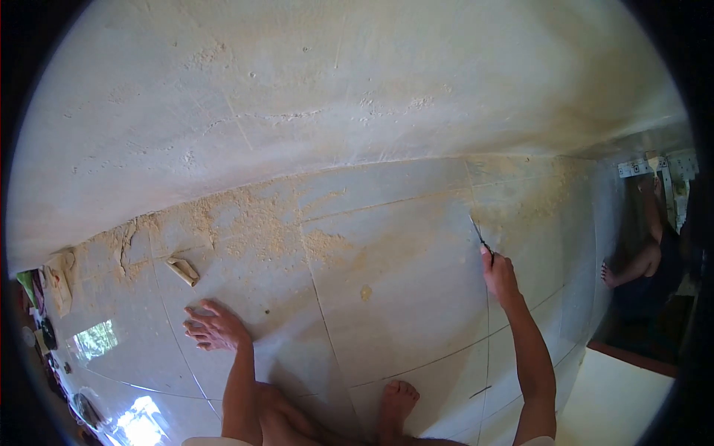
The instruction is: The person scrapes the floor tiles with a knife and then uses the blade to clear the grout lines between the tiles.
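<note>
My right hand [500, 276] is wrapped round the dark handle of a scraper [478, 229]. Its thin metal blade points away from me, close over the dusty tiles. Fingers spread, my left hand [216, 327] is over the floor on the left and holds nothing. Just beyond its fingertips lies a folded piece of tan sandpaper [183, 271]. Crumbled plaster and dust [260, 227] cover the tiled floor [401, 297] along the foot of the wall.
Ahead rises a pale wall [357, 89] with rough, chipped patches. At the far right show another person's arm [653, 208] and bare foot [610, 275]. A white panel with a brown edge [610, 394] stands at lower right. Assorted items [83, 409] line the left edge.
</note>
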`<move>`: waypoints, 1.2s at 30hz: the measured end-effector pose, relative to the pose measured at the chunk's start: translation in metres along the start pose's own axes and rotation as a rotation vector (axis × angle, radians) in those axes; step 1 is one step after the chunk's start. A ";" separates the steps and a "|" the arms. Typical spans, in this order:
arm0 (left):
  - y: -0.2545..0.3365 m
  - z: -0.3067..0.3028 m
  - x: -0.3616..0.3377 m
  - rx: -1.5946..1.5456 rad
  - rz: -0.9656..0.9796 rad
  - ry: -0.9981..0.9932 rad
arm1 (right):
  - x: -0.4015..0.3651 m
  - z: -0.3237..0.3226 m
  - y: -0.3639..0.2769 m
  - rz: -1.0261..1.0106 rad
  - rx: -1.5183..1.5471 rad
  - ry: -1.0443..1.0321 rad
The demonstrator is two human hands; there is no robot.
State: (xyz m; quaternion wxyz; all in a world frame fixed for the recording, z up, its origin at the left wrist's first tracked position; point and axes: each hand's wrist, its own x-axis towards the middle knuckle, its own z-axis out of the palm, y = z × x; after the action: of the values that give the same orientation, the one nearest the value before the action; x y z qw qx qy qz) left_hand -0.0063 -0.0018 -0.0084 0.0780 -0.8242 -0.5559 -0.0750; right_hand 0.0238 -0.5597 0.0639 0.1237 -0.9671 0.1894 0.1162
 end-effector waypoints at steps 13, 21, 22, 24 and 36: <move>0.004 -0.001 0.000 0.032 0.008 0.028 | -0.015 0.011 0.013 -0.083 -0.020 -0.073; 0.014 -0.023 -0.001 -0.015 -0.002 -0.052 | -0.014 0.019 0.011 -0.025 -0.033 0.002; 0.014 -0.023 -0.003 -0.001 -0.019 -0.069 | -0.011 0.017 0.010 0.004 -0.039 0.019; 0.010 -0.016 -0.002 0.003 -0.003 -0.059 | -0.023 0.018 0.012 -0.094 -0.061 -0.016; 0.009 -0.014 -0.003 0.019 0.017 -0.025 | -0.028 0.016 -0.011 -0.069 0.041 -0.088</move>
State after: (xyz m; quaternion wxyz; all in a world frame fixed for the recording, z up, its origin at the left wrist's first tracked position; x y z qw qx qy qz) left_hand 0.0004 -0.0104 0.0039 0.0793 -0.8289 -0.5507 -0.0586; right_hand 0.0005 -0.5356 0.0591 0.1556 -0.9643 0.1527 0.1504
